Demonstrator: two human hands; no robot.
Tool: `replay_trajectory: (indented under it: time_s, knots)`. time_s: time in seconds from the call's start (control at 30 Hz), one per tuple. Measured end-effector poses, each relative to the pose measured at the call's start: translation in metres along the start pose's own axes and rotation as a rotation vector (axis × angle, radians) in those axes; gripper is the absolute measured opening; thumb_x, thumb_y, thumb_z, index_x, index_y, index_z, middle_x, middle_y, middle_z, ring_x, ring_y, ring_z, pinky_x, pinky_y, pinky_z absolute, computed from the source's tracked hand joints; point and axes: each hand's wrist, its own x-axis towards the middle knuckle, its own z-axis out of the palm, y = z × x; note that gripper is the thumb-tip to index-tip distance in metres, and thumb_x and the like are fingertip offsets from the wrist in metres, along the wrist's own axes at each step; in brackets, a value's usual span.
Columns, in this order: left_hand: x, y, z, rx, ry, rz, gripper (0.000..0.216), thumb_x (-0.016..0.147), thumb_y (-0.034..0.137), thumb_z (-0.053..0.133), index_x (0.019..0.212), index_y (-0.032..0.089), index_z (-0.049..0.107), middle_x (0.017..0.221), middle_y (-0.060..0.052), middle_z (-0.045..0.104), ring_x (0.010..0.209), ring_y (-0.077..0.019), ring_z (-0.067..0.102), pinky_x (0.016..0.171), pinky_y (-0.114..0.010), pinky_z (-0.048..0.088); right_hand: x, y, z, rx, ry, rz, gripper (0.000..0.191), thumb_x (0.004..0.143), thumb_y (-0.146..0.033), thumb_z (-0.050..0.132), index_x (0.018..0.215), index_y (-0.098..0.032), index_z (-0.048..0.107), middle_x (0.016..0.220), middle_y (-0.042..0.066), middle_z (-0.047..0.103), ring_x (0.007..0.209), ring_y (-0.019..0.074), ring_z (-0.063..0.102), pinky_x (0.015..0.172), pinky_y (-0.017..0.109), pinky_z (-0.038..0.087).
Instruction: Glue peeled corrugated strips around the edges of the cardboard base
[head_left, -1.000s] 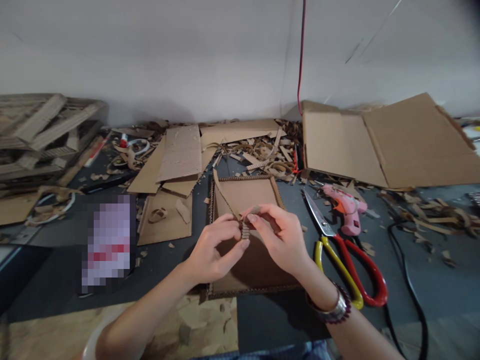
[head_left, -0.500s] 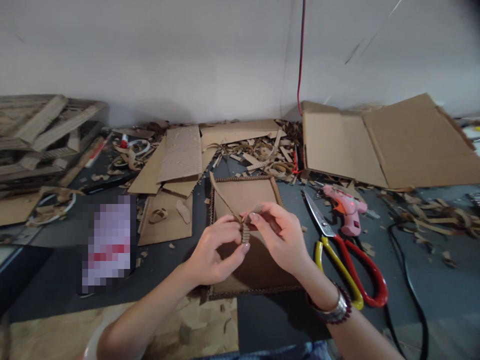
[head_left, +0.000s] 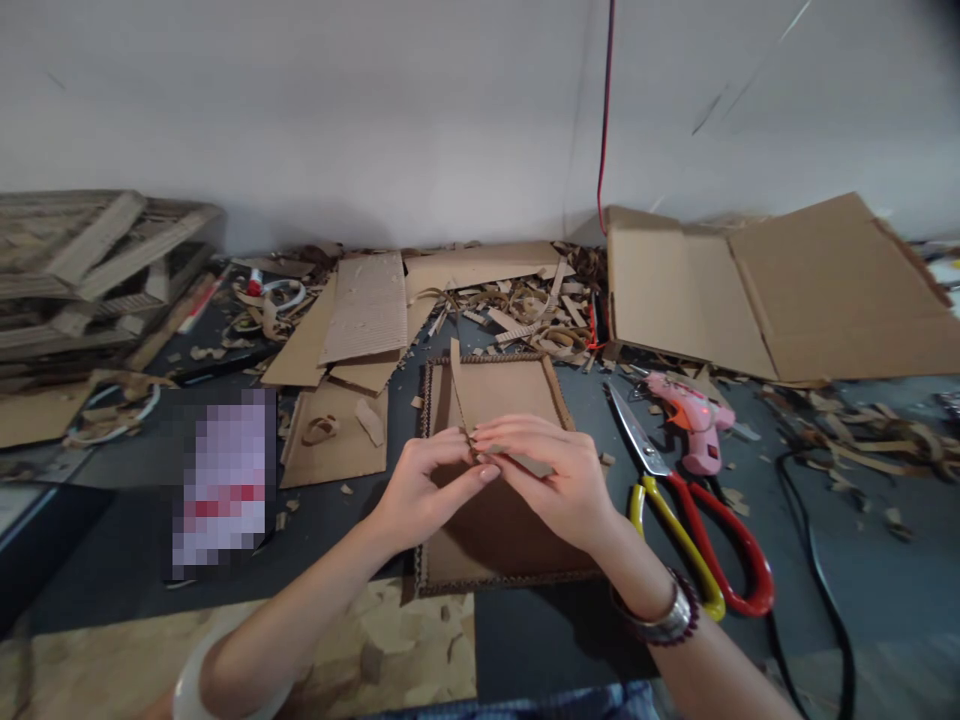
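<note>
Both hands meet above a rectangular cardboard panel [head_left: 510, 540] whose edges carry a raised corrugated border. My left hand [head_left: 439, 490] is closed in a pinch on a narrow cardboard strip [head_left: 458, 385], whose free end points up and away over the panel's far left part. My right hand [head_left: 551, 475] is closed on the same strip, its fingertips pressed against those of the left. Most of the gripped part is hidden by the fingers.
Right of the panel lie large scissors [head_left: 679, 510] with red and yellow handles and a pink glue gun [head_left: 694, 415]. A folded cardboard sheet [head_left: 840, 290] stands behind. Scraps [head_left: 536, 305] and cardboard pieces [head_left: 365, 310] cover the back; a blurred-out device [head_left: 225, 480] lies left.
The fingertips have come closer together, and the corrugated bit that showed between them is now covered. The strip's free end has swung right and stands more upright.
</note>
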Motion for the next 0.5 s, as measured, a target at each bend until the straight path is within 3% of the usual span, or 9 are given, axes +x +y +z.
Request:
replay_trajectory:
  time_s: [0.5]
  knots:
    - [-0.0011,0.0033,0.0010,0.011,-0.070,0.023,0.024,0.085,0.024,0.048,0.065,0.015,0.059,0.065,-0.005,0.061,0.068,-0.0164,0.053,0.065,-0.029,0.043,-0.0021,-0.0059,-0.0017,-0.108,0.027,0.196,0.014,0.079,-0.013,0.055,0.081,-0.020,0.067,0.081,0.004,0.072,0.081,0.0164,0.066,0.075,0.027,0.053]
